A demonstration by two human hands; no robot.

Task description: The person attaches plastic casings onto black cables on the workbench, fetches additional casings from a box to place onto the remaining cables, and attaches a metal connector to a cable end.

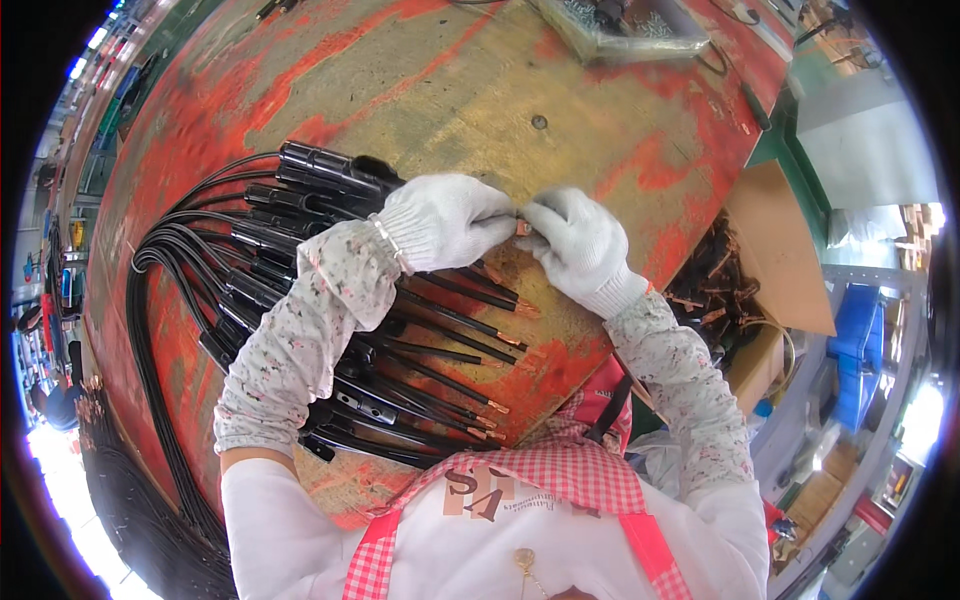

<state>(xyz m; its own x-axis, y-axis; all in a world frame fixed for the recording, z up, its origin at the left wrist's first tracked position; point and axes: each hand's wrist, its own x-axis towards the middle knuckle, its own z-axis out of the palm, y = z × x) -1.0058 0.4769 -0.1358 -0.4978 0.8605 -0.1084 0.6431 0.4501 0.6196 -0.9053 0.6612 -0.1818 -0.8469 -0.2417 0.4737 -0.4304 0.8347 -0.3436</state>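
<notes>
My left hand [455, 222] and my right hand [580, 245], both in white knit gloves, meet over the worn table with fingers pinched. A small copper-coloured piece [522, 228] shows between the fingertips, at the right hand's pinch. Whether it is a bare wire end or a separate fitting, I cannot tell. What the left fingers grip is hidden by the glove. Below the left hand and forearm lies a row of black cables [455, 345] with stripped copper ends [510, 340] pointing right. Black plastic handles [335, 170] sit on these cables, partly covered by my left arm.
The cables loop over the table [450, 110] to the left and hang down in a thick bundle [150, 500]. At the far edge stands a tray [640, 40] of small metal parts. On the right, an open cardboard box [780, 250] holds copper-coloured pieces, near blue bins [858, 350].
</notes>
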